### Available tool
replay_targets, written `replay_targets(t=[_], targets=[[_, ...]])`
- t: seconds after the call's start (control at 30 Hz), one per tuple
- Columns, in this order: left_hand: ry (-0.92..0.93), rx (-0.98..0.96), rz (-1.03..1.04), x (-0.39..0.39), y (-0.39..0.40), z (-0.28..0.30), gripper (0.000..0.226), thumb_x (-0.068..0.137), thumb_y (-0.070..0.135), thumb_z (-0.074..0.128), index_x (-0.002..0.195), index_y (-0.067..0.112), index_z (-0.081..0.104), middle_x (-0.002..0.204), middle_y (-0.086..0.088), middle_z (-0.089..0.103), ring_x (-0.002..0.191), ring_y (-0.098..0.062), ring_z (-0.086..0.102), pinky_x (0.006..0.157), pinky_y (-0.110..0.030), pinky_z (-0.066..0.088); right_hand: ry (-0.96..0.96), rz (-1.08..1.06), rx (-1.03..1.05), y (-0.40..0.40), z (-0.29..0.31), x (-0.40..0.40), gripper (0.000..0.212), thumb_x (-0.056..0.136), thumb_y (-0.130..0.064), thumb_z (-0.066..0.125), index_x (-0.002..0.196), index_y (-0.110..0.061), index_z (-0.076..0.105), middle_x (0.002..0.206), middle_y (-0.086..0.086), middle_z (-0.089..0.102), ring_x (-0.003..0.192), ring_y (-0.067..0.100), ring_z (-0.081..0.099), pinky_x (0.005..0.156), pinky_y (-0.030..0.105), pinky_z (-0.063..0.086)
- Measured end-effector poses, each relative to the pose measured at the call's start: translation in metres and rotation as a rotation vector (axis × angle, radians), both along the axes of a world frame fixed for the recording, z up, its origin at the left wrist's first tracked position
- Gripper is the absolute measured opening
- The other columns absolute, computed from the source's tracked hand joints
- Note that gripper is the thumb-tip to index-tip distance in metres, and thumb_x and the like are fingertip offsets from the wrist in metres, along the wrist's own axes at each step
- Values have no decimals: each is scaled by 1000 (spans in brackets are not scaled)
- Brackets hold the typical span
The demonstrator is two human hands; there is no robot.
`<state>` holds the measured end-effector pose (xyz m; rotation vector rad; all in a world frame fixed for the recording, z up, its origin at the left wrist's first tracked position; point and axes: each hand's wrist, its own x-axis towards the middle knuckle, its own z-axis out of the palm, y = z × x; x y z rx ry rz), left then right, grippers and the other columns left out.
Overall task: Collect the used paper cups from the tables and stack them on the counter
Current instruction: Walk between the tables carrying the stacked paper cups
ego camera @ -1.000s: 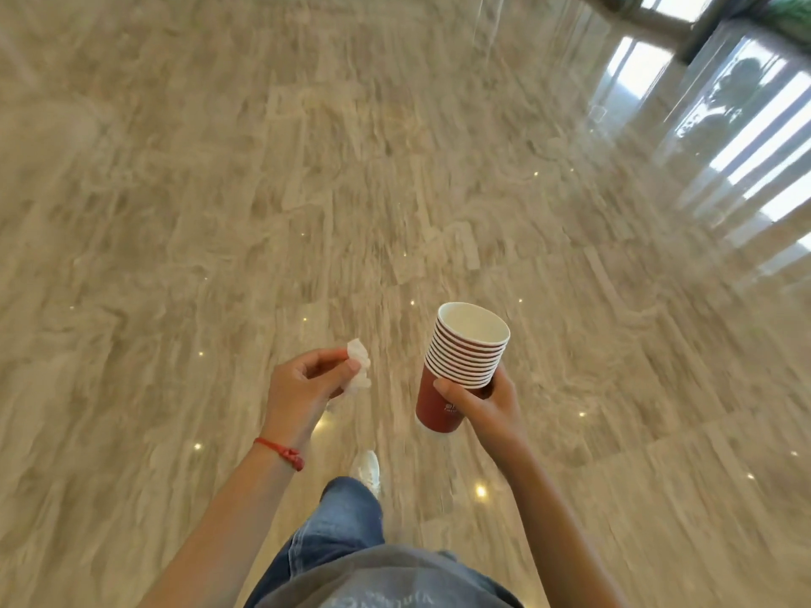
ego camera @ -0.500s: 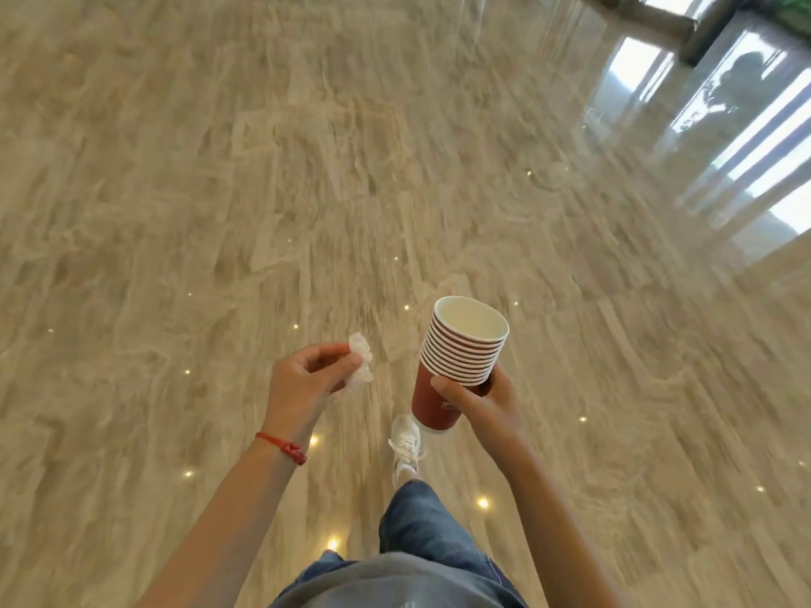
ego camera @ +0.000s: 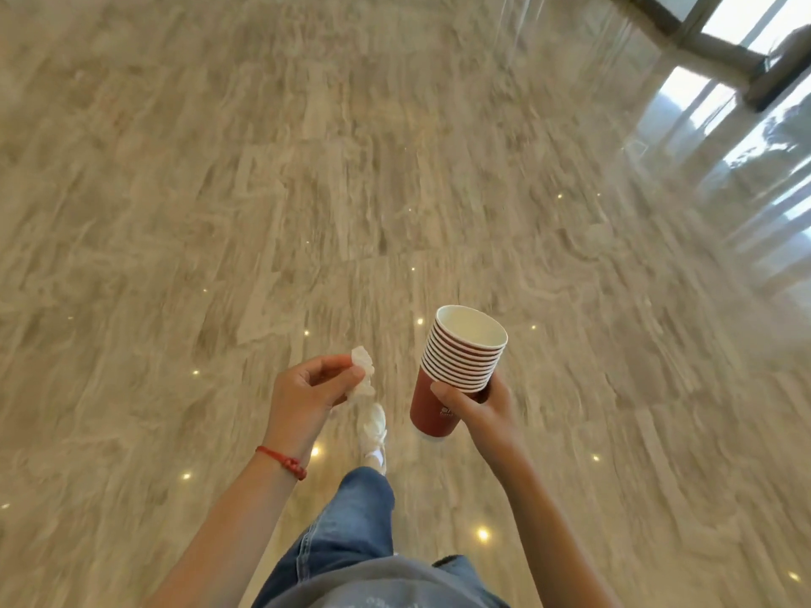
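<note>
A stack of several red paper cups (ego camera: 456, 366) with white rims is held upright, slightly tilted, in front of me, with my right hand (ego camera: 480, 408) shut around its lower part. The top cup looks empty inside. To the left, my left hand (ego camera: 307, 390) pinches a small crumpled white tissue (ego camera: 362, 370) between thumb and fingers. A red string bracelet sits on my left wrist. The two hands are apart, with a gap between them. No table or counter is in view.
Polished beige marble floor (ego camera: 307, 168) fills the view and reflects small ceiling lights. My leg in blue jeans and a white shoe (ego camera: 373, 432) are below the hands. Dark window or door frames (ego camera: 702, 32) stand at the far right, with bright reflections on the floor.
The floor has slid past as I walk forward, and the window frames have come closer at the top right. My legs have swapped in stride. Both hands keep their holds.
</note>
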<state>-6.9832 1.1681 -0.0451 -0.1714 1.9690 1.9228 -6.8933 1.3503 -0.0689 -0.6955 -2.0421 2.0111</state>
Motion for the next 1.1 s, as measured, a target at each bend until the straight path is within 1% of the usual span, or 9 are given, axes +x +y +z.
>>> replay_targets(t=[0.17, 0.33, 0.47, 0.53, 0.63, 0.77, 0.87, 1.0, 1.1], targets=[[-17, -12, -1, -135, 67, -17, 14, 72, 8, 76, 76, 22, 74, 68, 5, 73, 61, -3, 65, 54, -12, 50, -2, 12, 4, 63, -11, -139, 37, 63, -25, 78, 96, -26, 62, 87, -18, 72, 82, -1, 68, 63, 10, 49], [10, -25, -29, -275, 134, -3, 14, 72, 8, 76, 77, 21, 73, 66, 7, 73, 60, 0, 64, 54, -10, 49, -4, -1, 22, 127, 3, -279, 45, 58, -32, 78, 99, -25, 61, 89, -17, 72, 84, 0, 67, 65, 11, 50], [22, -41, -37, -373, 183, 8, 14, 73, 7, 75, 80, 20, 72, 64, 11, 71, 57, 2, 63, 53, -9, 47, -9, -4, -20, 176, 8, -371, 65, 53, -42, 78, 110, -17, 59, 94, -12, 72, 89, 5, 68, 67, 15, 51], [4, -37, -26, -417, 208, 7, 14, 73, 7, 75, 80, 19, 72, 63, 9, 71, 56, 2, 62, 52, -10, 47, -29, 1, -27, 202, 6, -413, 59, 54, -41, 79, 107, -24, 59, 94, -14, 71, 89, 4, 67, 67, 14, 52], [-14, -32, -15, -484, 250, 3, 14, 72, 6, 75, 79, 18, 72, 59, 10, 69, 52, 2, 60, 49, -9, 46, -38, 24, -31, 244, 3, -482, 43, 61, -29, 78, 100, -30, 59, 92, -18, 71, 87, 1, 67, 65, 11, 51], [-14, -32, 0, -583, 313, -6, 17, 72, 6, 76, 74, 23, 71, 60, 10, 70, 53, 0, 62, 52, -12, 49, -6, 45, -30, 306, 1, -587, 45, 63, -24, 77, 104, -24, 59, 91, -14, 72, 87, 2, 67, 66, 12, 51], [-4, -33, 30, -659, 359, -1, 17, 71, 9, 77, 72, 25, 72, 63, 8, 71, 59, -3, 64, 56, -15, 51, 15, 77, -12, 355, 15, -668, 43, 63, -23, 76, 102, -25, 59, 89, -14, 72, 86, 2, 67, 67, 14, 52], [34, -1, 30, -759, 418, 16, 18, 72, 5, 75, 73, 22, 72, 61, 9, 71, 56, 1, 63, 51, -10, 48, 40, 87, 1, 417, 38, -768, 37, 63, -23, 75, 97, -28, 60, 86, -22, 71, 83, -3, 67, 65, 10, 50], [42, 2, 48, -829, 453, 18, 16, 72, 4, 75, 75, 20, 71, 59, 9, 70, 53, 2, 62, 50, -9, 46, 31, 79, 3, 452, 40, -838, 33, 65, -21, 75, 93, -31, 61, 87, -20, 72, 84, -1, 67, 66, 12, 51]])
